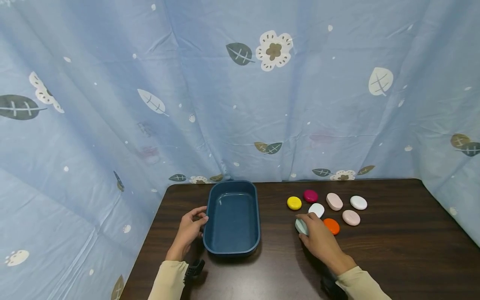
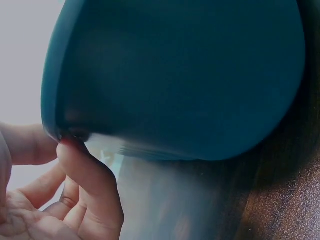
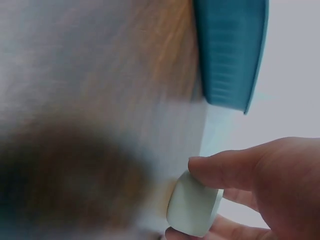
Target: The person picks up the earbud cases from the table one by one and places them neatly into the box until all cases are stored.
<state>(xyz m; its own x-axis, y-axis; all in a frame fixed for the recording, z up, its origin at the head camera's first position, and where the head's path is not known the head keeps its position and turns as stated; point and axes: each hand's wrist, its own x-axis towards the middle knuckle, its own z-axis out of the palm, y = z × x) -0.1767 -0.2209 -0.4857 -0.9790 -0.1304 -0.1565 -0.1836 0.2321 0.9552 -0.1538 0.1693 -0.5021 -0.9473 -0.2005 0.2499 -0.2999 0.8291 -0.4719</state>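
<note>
My left hand point(image 1: 189, 228) is at the left side of a dark blue rectangular basin point(image 1: 257, 216), pinching its rim between thumb and finger. In the left wrist view, the basin's wall point(image 2: 180, 75) fills most of the picture, and the thumb point(image 2: 87, 167) meets the rim. To the right, my right hand point(image 1: 321, 239) pinches a pale green soap bar point(image 1: 301, 226) between thumb and fingers. The right wrist view shows that soap bar point(image 3: 194, 206) tilted in the grip, seemingly raised off the table.
Around the right hand lie several soap bars: yellow point(image 1: 294, 203), magenta point(image 1: 310, 196), white point(image 1: 316, 209), orange point(image 1: 331, 226), pale pink point(image 1: 334, 201), another pink point(image 1: 351, 217) and another white point(image 1: 358, 202). The dark wooden table point(image 1: 405, 241) ends at a blue patterned curtain point(image 1: 210, 104).
</note>
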